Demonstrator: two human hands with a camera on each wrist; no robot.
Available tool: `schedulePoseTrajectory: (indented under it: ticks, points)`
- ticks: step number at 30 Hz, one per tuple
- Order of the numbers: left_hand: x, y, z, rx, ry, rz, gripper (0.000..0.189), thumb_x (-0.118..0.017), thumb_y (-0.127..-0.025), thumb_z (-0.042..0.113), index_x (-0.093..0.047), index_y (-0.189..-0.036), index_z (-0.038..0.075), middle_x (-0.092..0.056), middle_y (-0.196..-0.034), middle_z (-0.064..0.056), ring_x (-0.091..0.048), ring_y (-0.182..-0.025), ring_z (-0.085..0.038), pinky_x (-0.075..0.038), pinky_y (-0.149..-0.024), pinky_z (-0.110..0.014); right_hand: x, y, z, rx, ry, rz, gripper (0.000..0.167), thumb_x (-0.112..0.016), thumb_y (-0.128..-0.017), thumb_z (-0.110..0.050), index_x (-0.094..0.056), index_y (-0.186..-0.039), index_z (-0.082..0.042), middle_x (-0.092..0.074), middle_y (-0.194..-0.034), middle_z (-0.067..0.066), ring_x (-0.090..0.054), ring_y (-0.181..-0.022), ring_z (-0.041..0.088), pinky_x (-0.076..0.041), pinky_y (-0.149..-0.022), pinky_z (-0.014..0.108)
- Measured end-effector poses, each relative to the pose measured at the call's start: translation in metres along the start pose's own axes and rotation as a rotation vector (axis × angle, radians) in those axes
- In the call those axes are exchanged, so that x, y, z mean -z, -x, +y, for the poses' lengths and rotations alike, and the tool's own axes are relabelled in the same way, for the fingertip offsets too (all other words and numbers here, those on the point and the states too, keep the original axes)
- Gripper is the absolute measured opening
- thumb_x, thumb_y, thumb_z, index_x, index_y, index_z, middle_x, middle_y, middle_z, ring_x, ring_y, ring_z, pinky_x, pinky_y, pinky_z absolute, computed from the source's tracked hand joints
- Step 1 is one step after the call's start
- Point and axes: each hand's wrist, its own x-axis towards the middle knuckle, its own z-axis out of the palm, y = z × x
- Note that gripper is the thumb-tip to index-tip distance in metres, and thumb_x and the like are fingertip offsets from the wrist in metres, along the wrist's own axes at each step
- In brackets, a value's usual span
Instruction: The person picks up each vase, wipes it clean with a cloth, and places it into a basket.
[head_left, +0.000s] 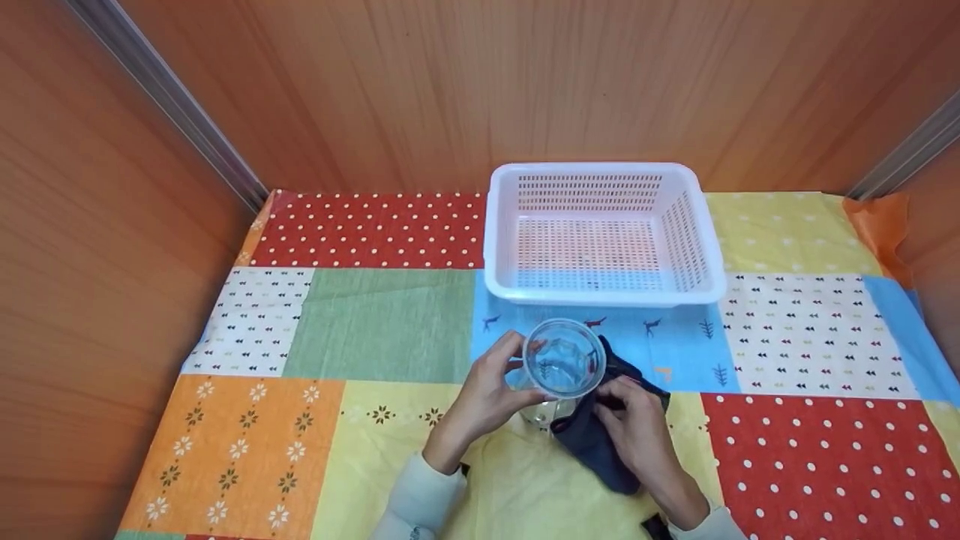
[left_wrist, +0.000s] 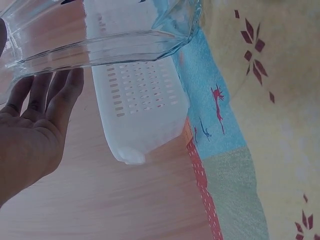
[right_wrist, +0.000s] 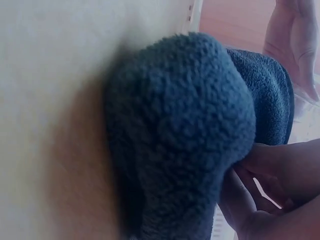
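Observation:
My left hand (head_left: 491, 386) grips a clear glass jar (head_left: 564, 358) near its rim, thumb on the near side and fingers on the far side. The open mouth of the jar faces up toward the head camera. In the left wrist view the ribbed glass wall (left_wrist: 100, 47) shows above the fingers. My right hand (head_left: 637, 427) pinches a dark, fluffy cloth (head_left: 592, 442) against the right side of the jar. The cloth hangs down in folds, and its plush pile fills much of the right wrist view.
A white plastic basket (head_left: 604, 298) with slotted walls stands just beyond the hands, near the wooden back panel (head_left: 525, 90). A patchwork cloth (head_left: 390, 322) covers the table. Wooden panels (head_left: 97, 262) also rise at the left and right.

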Motion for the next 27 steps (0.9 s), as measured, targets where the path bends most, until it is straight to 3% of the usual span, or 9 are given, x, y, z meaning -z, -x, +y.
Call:
schedulePoseTrajectory:
  ticks: [7,12,16,27]
  points:
    - [-0.001,0.001,0.001,-0.001,-0.025,-0.002,0.058,-0.093,-0.083,0.020,-0.062,-0.131,0.010,-0.064,-0.126,-0.004,-0.065,-0.122,-0.034,-0.057,-0.105,-0.045,0.004,0.003,-0.009,0.041,-0.050,0.044,0.026,-0.080,-0.080,0.018,-0.076,-0.086,-0.007,-0.072,-0.089,0.001,-0.072,-0.089,0.019,-0.064,-0.073,0.025]
    - [0.000,0.001,0.000,-0.008,-0.022,0.006,0.057,-0.093,-0.083,0.018,-0.061,-0.131,0.013,-0.064,-0.126,-0.002,-0.065,-0.122,-0.035,-0.057,-0.105,-0.050,0.012,-0.001,-0.028,0.106,-0.093,0.098,0.028,-0.079,-0.080,0.020,-0.078,-0.090,-0.006,-0.072,-0.089,0.000,-0.072,-0.088,0.017,-0.062,-0.076,0.019]
    - [-0.002,0.002,0.000,-0.017,-0.022,0.013,0.056,-0.091,-0.084,0.014,-0.061,-0.131,0.011,-0.064,-0.127,-0.005,-0.064,-0.123,-0.036,-0.056,-0.105,-0.056,0.016,-0.003,-0.035,0.113,-0.086,0.115,0.028,-0.080,-0.079,0.020,-0.079,-0.090,-0.006,-0.072,-0.088,-0.001,-0.069,-0.088,0.011,-0.059,-0.077,0.014]
    - [-0.007,0.005,0.003,-0.023,-0.054,0.063,0.057,-0.093,-0.083,0.016,-0.062,-0.131,0.013,-0.064,-0.126,-0.001,-0.065,-0.122,-0.019,-0.058,-0.103,-0.040,0.011,-0.004,-0.017,0.095,-0.090,0.065,0.028,-0.079,-0.080,0.020,-0.078,-0.088,-0.006,-0.072,-0.089,-0.001,-0.067,-0.088,0.009,-0.060,-0.077,0.016]
